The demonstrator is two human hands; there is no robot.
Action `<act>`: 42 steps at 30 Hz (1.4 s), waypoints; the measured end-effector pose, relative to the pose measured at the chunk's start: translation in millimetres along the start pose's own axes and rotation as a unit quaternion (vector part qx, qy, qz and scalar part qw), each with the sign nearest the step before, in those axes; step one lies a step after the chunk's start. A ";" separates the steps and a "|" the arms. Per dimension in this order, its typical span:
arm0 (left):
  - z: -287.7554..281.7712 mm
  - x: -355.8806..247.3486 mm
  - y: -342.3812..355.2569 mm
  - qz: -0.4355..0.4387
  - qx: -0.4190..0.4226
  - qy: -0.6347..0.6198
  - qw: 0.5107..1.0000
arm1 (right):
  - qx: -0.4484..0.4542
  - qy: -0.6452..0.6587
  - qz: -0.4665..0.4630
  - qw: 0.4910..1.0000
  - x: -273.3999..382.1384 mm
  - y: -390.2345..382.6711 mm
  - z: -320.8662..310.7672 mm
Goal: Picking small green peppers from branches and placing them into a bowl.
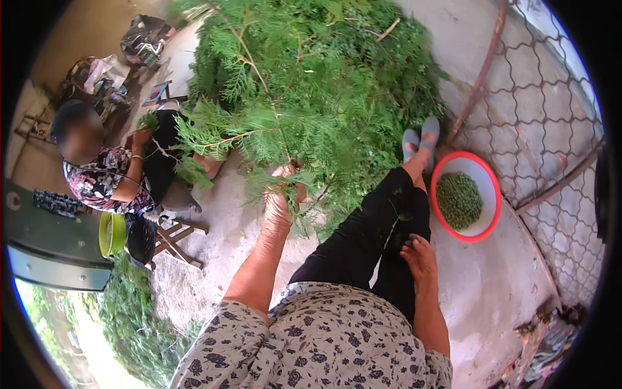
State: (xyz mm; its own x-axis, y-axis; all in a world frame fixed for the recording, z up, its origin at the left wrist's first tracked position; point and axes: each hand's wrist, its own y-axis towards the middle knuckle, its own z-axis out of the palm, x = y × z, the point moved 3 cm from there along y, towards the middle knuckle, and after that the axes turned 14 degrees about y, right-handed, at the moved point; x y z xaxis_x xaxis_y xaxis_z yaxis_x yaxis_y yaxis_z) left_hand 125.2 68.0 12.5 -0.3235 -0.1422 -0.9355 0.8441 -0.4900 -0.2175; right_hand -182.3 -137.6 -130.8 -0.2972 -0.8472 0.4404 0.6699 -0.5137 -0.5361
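Note:
My left hand (282, 180) is closed round the stem of a leafy evergreen branch (278, 117), held up in front of me. Its feathery green sprays spread out above and to both sides of the hand, hiding part of the fingers. Over my dark trousers, by the right thigh, is my right hand (421, 258), its fingers loosely bent and apart with nothing visible in them. To the right of my lower legs stands a white basin with a red rim (497, 194). Small round green cones or berries (459, 201) lie in its bottom.
A large heap of cut evergreen branches (363, 78) lies ahead, past my feet. At the left sits another person (107, 172) holding a sprig, near a wooden folding stool (175, 240) and a yellow-green tub (113, 235). Wavy wire mesh (544, 97) is on the right.

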 end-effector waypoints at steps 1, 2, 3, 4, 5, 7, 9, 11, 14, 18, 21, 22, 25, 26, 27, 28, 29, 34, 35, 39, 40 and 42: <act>-0.9 -3.6 -2.0 0.005 -0.004 -0.001 1.000 | 0.006 -0.002 0.002 1.000 0.0 -0.1 -1.4; -1.8 -6.6 -6.1 0.019 -0.033 0.040 0.998 | 0.000 0.009 -0.001 1.000 0.0 0.4 -3.3; -4.6 -11.8 -8.8 0.033 -0.064 0.080 0.994 | -0.005 0.020 -0.003 1.000 -0.1 1.4 -2.6; -18.5 -3.8 0.5 0.052 -0.095 0.105 0.989 | 0.001 0.018 0.000 1.000 -0.1 1.4 -1.5; -18.8 -8.5 -1.7 0.054 -0.099 0.106 0.988 | -0.004 0.017 0.002 1.000 -0.4 -0.1 -1.6; -18.5 -16.8 -7.7 0.058 -0.112 0.150 0.981 | -0.007 0.016 0.007 1.000 -0.9 2.9 -0.2; -27.8 -14.9 -4.8 0.048 -0.109 0.120 0.986 | -0.001 0.020 -0.001 1.000 0.6 4.6 1.3; -36.8 -13.7 -8.2 0.006 -0.155 0.163 0.974 | -0.007 0.016 0.001 1.000 0.6 3.7 2.3; -35.8 -18.0 -13.2 0.015 -0.127 0.182 0.975 | -0.012 0.017 0.000 1.000 2.0 2.3 5.6; -56.1 -10.1 -21.6 -0.007 -0.110 0.220 0.969 | -0.006 0.024 0.002 1.000 0.8 3.8 2.3; -71.3 -5.9 -32.4 -0.011 -0.118 0.182 0.976 | -0.013 0.017 0.006 1.000 -0.5 4.6 3.3; -77.4 -4.0 -36.9 -0.029 -0.133 0.173 0.975 | -0.012 0.015 0.010 1.000 -0.6 4.9 4.4; -95.1 -0.5 -52.0 -0.076 -0.174 0.151 0.970 | -0.015 -0.003 0.006 1.000 0.3 4.3 3.1; -108.1 5.1 -55.6 -0.078 -0.156 0.172 0.970 | -0.011 -0.003 0.001 1.000 1.8 4.7 3.4; -118.6 8.6 -60.3 -0.080 -0.138 0.192 0.968 | -0.006 -0.003 -0.003 1.000 2.3 5.1 3.7; -128.0 13.1 -64.9 -0.095 -0.139 0.194 0.966 | -0.008 -0.008 0.004 1.000 2.1 4.4 3.5; -143.8 22.3 -70.0 -0.098 -0.143 0.193 0.966 | -0.007 -0.008 0.004 1.000 2.5 4.6 3.5; -163.9 18.0 -101.6 0.052 -0.093 0.495 0.862 | -0.007 -0.014 0.011 1.000 2.1 8.2 -0.9; -162.7 17.4 -113.2 0.188 -0.047 0.637 0.746 | -0.005 -0.016 0.012 1.000 1.6 7.9 -1.0; -196.0 39.4 -126.3 0.079 -0.016 0.634 0.769 | -0.001 -0.031 0.010 0.999 1.6 10.1 -2.6; -214.7 53.2 -130.0 -0.111 -0.036 0.455 0.883 | -0.001 -0.033 0.013 0.999 0.4 10.4 -1.6; -289.0 106.9 -148.8 -0.149 -0.047 0.459 0.875 | -0.002 -0.038 0.015 0.999 -0.5 11.1 2.5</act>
State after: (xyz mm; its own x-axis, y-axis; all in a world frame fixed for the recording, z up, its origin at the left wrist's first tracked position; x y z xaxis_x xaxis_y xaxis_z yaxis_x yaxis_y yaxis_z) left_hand 88.6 374.3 -135.6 -0.0917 0.7513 -0.6536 0.8266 -0.3086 -0.4707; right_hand -173.0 -142.4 -135.1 -0.2234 -0.8498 0.4775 0.6751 -0.4882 -0.5531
